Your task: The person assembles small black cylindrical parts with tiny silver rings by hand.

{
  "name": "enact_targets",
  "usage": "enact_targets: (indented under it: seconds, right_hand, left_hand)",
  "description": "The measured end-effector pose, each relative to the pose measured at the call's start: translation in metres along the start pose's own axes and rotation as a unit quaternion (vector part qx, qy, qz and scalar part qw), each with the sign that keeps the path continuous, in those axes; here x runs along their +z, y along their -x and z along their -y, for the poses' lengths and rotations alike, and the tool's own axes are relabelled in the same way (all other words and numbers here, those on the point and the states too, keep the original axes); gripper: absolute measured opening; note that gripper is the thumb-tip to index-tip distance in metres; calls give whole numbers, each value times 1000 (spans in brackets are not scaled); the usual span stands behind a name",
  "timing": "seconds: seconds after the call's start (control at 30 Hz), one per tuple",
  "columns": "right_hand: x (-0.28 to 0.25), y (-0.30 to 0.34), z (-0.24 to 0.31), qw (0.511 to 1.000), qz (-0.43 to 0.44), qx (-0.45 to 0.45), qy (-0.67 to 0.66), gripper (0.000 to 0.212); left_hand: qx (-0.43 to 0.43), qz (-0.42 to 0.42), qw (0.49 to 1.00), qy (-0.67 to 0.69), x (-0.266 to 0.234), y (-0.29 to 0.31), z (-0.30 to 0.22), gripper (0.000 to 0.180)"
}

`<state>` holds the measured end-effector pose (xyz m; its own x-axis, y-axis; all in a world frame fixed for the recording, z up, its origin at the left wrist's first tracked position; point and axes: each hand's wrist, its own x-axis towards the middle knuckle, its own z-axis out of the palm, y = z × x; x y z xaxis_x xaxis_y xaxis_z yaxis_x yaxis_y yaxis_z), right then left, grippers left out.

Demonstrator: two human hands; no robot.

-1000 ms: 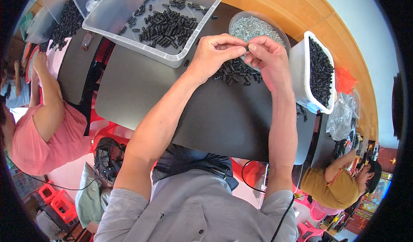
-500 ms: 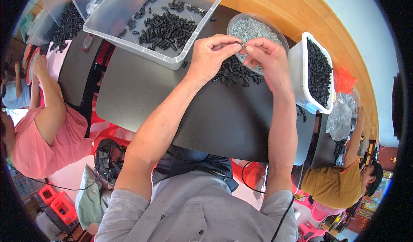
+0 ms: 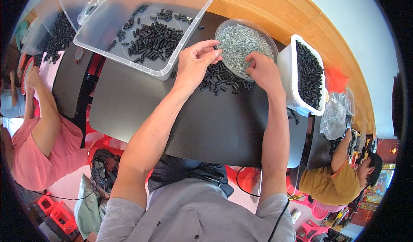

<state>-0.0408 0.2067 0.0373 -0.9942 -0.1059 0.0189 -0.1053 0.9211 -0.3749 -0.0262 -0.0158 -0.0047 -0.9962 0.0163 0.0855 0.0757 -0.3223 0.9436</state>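
Note:
My left hand (image 3: 192, 64) pinches a small black plastic sleeve (image 3: 216, 48) between thumb and fingertips, level with the left rim of a round clear tub. My right hand (image 3: 263, 71) reaches over the tub's near right side, its thumb and index finger bent and a little apart, the tips at the metal pieces. Many small silvery metal pieces (image 3: 241, 44), too small to name surely, fill the round tub (image 3: 275, 48). Below and between my hands, a pile of loose black sleeves (image 3: 219, 79) lies on the dark table (image 3: 206, 125), partly under the tub's edge.
A large clear bin (image 3: 161, 74) with black sleeves stands left. On the right a white bin (image 3: 291, 93) is full of small black parts. A person in pink (image 3: 47, 143) sits left; another in a mustard top (image 3: 329, 179) sits right. Plastic bags (image 3: 335, 115) lie beyond the white bin.
My hands, together at the tub half a second ago, have parted. The left moved left and down with the black sleeve; the right dropped to the metal pieces. The whole view has shifted slightly.

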Motion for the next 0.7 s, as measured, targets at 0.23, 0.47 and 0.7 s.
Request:
enact_targets:
  seconds: [0.23,0.47,0.7]
  right_hand:
    - [6,-8,-9,997,-43,6,-69,11]
    - [-3,-11,-9,980,-15,23,-199,14]
    - [-3,-10,-10,965,-15,4,-260,14]
  left_hand:
    - [-5,2,1000,5,-1,-1,3,27]
    - [-22,53,998,-8,0,2,7,26]
    - [-2,68,997,-46,2,3,13,25]
